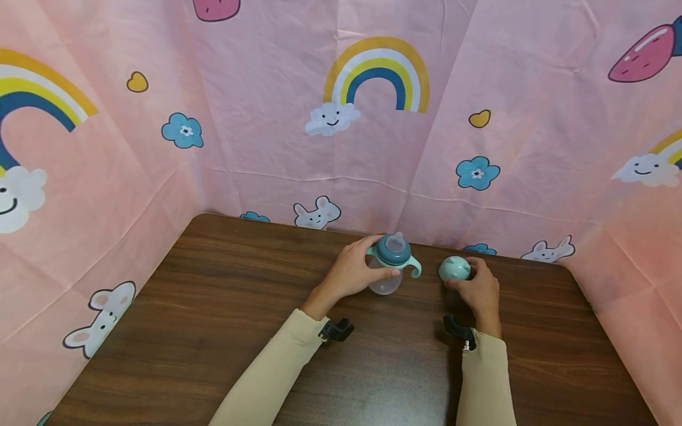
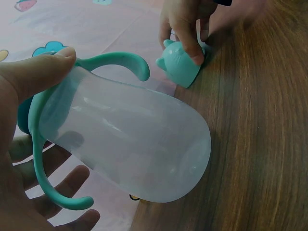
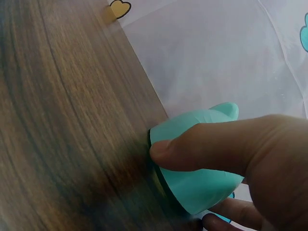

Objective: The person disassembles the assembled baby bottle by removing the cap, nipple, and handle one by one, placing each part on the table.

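A clear baby bottle (image 1: 385, 284) with a dark teal collar, pale spout and two mint handles stands near the table's back edge. My left hand (image 1: 354, 269) grips it round the collar, thumb on the near side; in the left wrist view the bottle's body (image 2: 139, 134) looks see-through. To its right, a mint dome-shaped cap (image 1: 454, 268) with small ears sits at the table surface. My right hand (image 1: 482, 290) holds that cap between thumb and fingers, the thumb lying across its side in the right wrist view (image 3: 207, 147).
The brown wooden table (image 1: 213, 307) runs under both arms. A pink cloth (image 1: 266, 89) printed with rainbows, clouds and mice hangs close behind the table's back edge and along both sides. Each wrist wears a black strap (image 1: 337, 330).
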`<state>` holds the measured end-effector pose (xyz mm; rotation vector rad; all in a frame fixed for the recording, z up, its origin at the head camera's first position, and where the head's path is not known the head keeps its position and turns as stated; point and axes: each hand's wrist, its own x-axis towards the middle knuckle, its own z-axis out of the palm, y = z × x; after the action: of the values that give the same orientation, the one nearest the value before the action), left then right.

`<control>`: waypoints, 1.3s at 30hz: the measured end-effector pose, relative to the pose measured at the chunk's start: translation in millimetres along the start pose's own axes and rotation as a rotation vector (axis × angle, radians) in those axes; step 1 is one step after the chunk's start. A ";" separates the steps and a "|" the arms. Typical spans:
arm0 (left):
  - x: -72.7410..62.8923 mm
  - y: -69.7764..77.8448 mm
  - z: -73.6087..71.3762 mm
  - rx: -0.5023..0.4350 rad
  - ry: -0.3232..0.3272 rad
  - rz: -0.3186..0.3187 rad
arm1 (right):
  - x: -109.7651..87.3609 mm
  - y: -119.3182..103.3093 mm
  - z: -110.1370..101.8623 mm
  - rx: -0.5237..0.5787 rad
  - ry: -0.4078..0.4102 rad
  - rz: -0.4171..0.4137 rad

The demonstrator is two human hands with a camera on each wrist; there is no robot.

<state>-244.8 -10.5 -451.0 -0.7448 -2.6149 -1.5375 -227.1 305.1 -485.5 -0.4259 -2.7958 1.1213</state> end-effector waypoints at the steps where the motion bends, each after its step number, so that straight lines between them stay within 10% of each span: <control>1: -0.1 0.4 -0.2 0.001 0.000 0.000 | 0.1 0.0 0.1 0.001 0.001 0.002; 39: -1.7 2.9 -1.3 -0.001 -0.004 -0.006 | 0.6 -0.5 -7.5 0.076 -0.037 0.027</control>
<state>-242.4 -11.1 -448.3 -0.7418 -2.6223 -1.5402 -226.4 309.8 -479.8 -0.4413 -2.7756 1.2492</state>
